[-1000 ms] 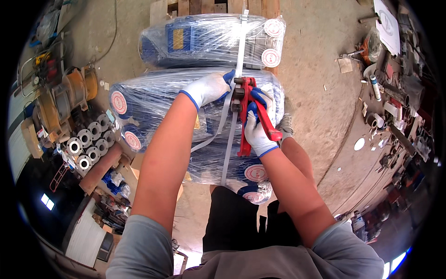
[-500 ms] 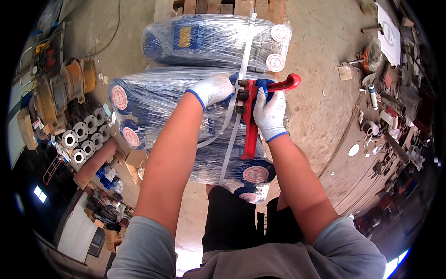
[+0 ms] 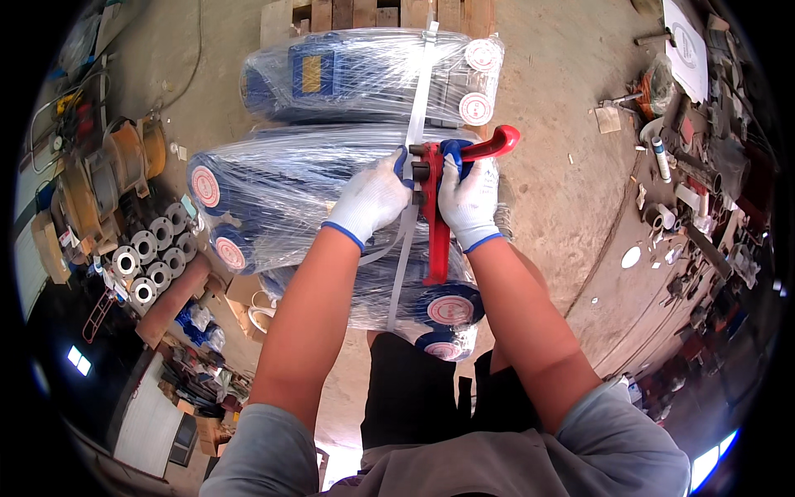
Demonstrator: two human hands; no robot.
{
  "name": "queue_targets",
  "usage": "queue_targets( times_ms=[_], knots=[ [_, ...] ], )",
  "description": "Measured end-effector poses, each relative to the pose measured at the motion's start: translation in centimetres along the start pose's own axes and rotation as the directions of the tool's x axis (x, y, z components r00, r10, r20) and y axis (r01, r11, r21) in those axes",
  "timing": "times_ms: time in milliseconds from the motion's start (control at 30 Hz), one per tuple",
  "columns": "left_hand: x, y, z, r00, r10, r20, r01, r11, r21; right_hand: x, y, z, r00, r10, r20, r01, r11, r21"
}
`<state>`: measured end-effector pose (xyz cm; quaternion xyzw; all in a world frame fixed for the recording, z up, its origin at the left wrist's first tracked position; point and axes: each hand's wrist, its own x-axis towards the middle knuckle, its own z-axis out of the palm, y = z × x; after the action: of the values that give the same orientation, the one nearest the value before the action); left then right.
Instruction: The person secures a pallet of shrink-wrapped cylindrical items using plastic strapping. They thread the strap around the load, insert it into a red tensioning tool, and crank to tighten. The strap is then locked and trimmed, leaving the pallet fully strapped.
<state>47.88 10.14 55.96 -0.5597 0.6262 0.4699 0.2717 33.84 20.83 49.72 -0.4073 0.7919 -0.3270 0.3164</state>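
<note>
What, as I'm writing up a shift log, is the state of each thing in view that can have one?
White strap: straight across the far bundle; loose tail curving below the left hand
Red strapping tool: at the strap, gripped
Its lever: angled out rightward
Left gloved hand: closed on the strap
Right gloved hand: closed on the tool
Blue machine bundles: wrapped in clear film
Wooden pallet: partly covered

Stretches as brownish floor [image 3: 563,91]; carries a wooden pallet [image 3: 343,13] under a plastic-wrapped blue bundle [image 3: 373,74] at far centre, a white disc [image 3: 631,258] and tan square [image 3: 608,120] at right, a dark cable [image 3: 199,50] at far left.
</note>
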Motion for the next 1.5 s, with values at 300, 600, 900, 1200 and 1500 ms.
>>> queue_targets(
  times_ms=[300,600,900,1200,1500],
  knots=[
    [1.1,-2.3,1.9,0.997,0.055,0.047,-0.032,0.915,-0.402,0.1,-0.3,-0.1,1.000,-0.008,0.008,0.008,1.000,-0.023],
    [-2.5,2.0,2.5,1.000,-0.022,-0.002,0.018,0.865,-0.501,-1.8,2.4,-0.2,0.993,0.114,-0.006,-0.112,0.983,0.147],
    [-3.6,2.3,4.4,0.989,-0.084,-0.120,0.029,0.913,-0.407,-2.5,-0.3,-3.9,0.955,-0.271,0.117,0.249,0.953,0.174],
    [-9.2,1.4,11.8,0.970,-0.220,-0.106,0.164,0.906,-0.390,-3.8,-2.5,-3.3,0.943,-0.325,0.068,0.327,0.945,-0.018],
    [-12.7,3.7,14.4,0.868,-0.145,-0.475,0.063,0.981,-0.185,4.7,-1.6,-1.2,0.947,0.138,0.290,-0.124,0.990,-0.066]
  ],
)
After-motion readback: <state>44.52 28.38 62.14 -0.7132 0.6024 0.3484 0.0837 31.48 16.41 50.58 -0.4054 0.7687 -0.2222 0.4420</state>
